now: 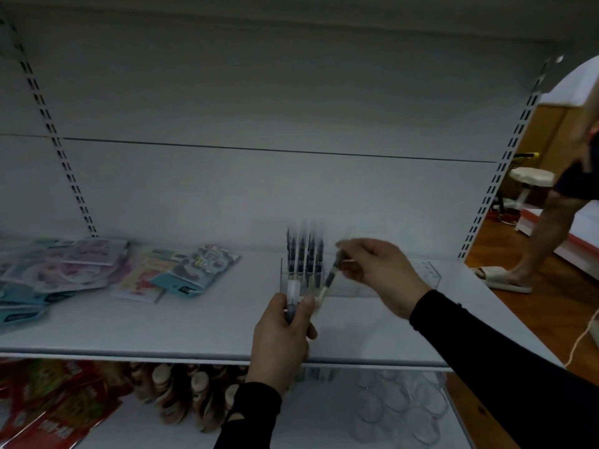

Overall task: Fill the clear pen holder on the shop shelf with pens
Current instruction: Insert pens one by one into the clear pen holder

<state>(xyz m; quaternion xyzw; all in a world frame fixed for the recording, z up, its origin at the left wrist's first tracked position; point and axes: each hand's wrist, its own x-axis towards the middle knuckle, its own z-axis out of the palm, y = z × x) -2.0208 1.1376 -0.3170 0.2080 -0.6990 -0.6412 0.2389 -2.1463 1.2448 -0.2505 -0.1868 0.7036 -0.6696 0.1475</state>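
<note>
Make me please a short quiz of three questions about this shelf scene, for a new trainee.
1. True or false: the right hand pinches a single pen.
2. Which end of the holder already has pens standing in it: A left, B right?
3. What does the left hand grip?

Key: 1 true. 2 A. 3 a few spare pens.

White shelf unit: back panel [259, 102] with one horizontal seam, slotted uprights [61, 147] left and right. Light dim and cool on the panel. Right of the unit: wooden floor [531, 306], wood-panelled wall [551, 131], a white stool [531, 178], a white cord [583, 335] on the floor.
</note>
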